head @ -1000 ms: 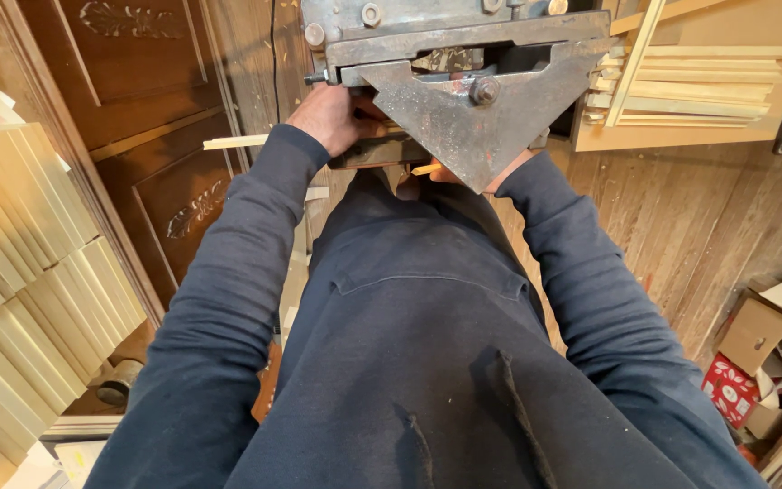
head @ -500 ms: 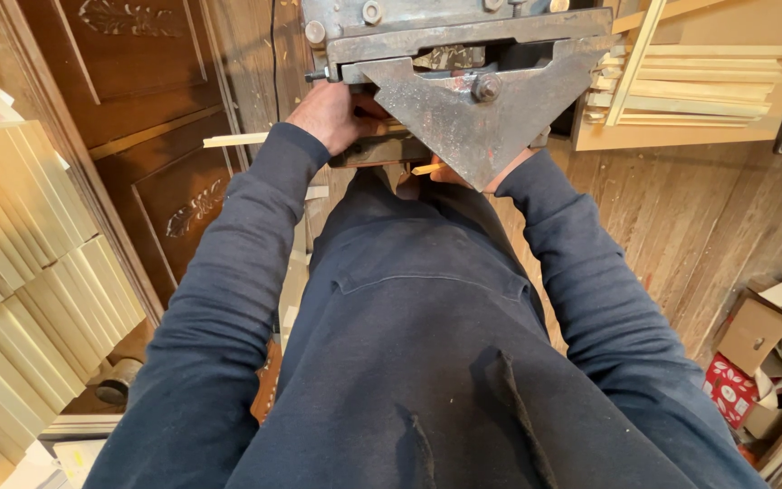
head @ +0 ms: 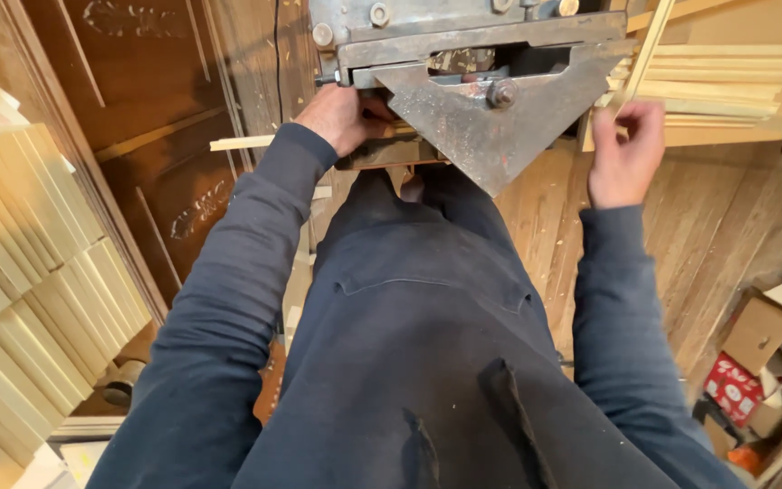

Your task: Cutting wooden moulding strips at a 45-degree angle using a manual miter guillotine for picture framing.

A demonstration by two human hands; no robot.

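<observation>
Leaving the machine, the right hand (head: pixel 624 152) had come away from under the triangular steel plate (head: pixel 491 122), where it sat half a second earlier, and now hung at the upper right of the frame. Its fingers were loosely curled and empty, just beside the stack of pale wooden strips (head: pixel 717 86) on the shelf at the top right. The left hand (head: pixel 344 116) had not moved: at upper centre it stayed pressed against the thin wooden strip (head: pixel 244 142), whose free end stuck out to the left past the dark sleeve while the rest ran under the plate. How tightly that grip closed on the strip could not be told, since the plate hid the fingertips. As a judgement, the piece in the machine was now held by one hand alone. Cut blocks (head: pixel 29 272) stood stacked at the left edge.
</observation>
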